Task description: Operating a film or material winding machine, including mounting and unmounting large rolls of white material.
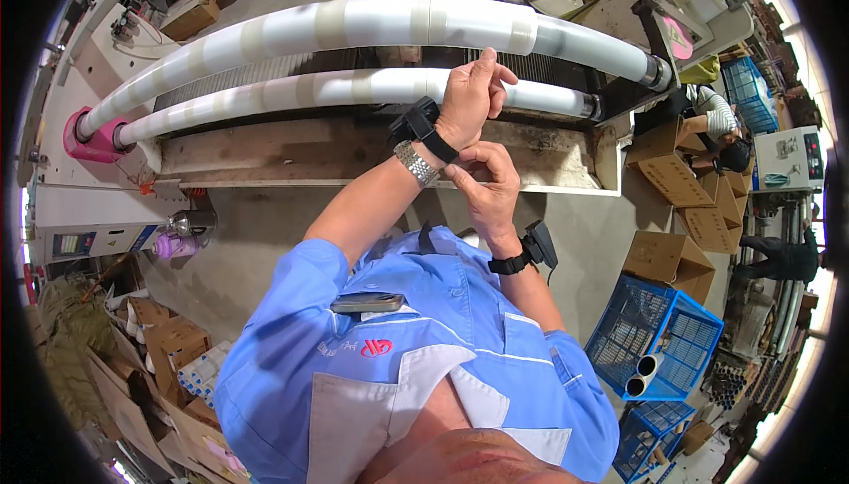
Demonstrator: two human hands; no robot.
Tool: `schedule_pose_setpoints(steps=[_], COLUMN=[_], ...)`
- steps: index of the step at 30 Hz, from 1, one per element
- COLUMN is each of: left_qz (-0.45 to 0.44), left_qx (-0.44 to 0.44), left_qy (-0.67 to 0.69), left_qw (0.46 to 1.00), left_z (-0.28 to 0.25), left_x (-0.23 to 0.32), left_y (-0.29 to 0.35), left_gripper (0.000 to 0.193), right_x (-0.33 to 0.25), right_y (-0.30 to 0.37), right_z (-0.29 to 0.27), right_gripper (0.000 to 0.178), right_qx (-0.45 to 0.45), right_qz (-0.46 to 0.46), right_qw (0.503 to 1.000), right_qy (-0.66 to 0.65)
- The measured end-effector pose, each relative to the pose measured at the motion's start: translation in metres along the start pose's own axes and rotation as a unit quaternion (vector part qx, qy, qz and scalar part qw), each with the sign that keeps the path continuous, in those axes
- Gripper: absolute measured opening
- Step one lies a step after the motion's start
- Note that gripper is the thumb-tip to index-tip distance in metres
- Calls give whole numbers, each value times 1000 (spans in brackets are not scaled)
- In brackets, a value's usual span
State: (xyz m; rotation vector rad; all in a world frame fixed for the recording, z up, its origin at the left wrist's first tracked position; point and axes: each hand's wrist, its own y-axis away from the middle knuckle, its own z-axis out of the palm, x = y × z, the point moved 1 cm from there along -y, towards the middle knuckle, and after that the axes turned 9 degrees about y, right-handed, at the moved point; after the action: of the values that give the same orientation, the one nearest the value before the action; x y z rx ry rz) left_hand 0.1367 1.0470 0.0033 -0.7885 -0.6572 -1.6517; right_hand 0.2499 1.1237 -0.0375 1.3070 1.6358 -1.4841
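Observation:
My left hand (473,99) is raised in front of two long white rollers (380,22), its fingers loosely bent and apart, with nothing held. On its wrist sit a silver metal watch (416,164) and a black strap (438,143) carrying a small black device (414,121). Just below, my right hand (489,185) has its thumb and fingers bent together at the edge of that strap, touching the left wrist. The strap's end between the fingertips is partly hidden. A second black band with a device (537,245) is round my right wrist.
Both rollers are ringed with beige bands and run from a pink end piece (93,137) to a dark bracket at right. Below them lies a stained metal trough (309,152). Blue crates (619,325) and cartons (668,263) stand right; another person (707,121) crouches beyond.

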Motion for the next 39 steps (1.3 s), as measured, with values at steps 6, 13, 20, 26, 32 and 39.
schedule_pose_setpoints(steps=[6,13,20,26,32,39], left_qz=[23,-5,-5,10,-1,-33], left_qx=[14,28,21,14,12,-74], left_qy=[64,142,136,134,75,101], left_qw=[998,989,990,991,997,992], left_z=[-1,-6,-4,3,9,18], left_x=[8,9,10,3,5,2], left_y=[-1,-5,-2,5,13,21], left_gripper=[52,50,51,57,55,56], right_x=[-5,-25,-18,-3,2,18], right_y=[11,2,2,7,11,10], right_z=[10,9,10,5,-6,-13], right_gripper=[16,25,22,16,16,16], right_qx=[-10,74,37,-83,-100,-137], right_qz=[34,-58,-36,74,77,170], right_qw=[998,992,998,983,974,954], right_qy=[-53,88,25,-148,-188,-205])
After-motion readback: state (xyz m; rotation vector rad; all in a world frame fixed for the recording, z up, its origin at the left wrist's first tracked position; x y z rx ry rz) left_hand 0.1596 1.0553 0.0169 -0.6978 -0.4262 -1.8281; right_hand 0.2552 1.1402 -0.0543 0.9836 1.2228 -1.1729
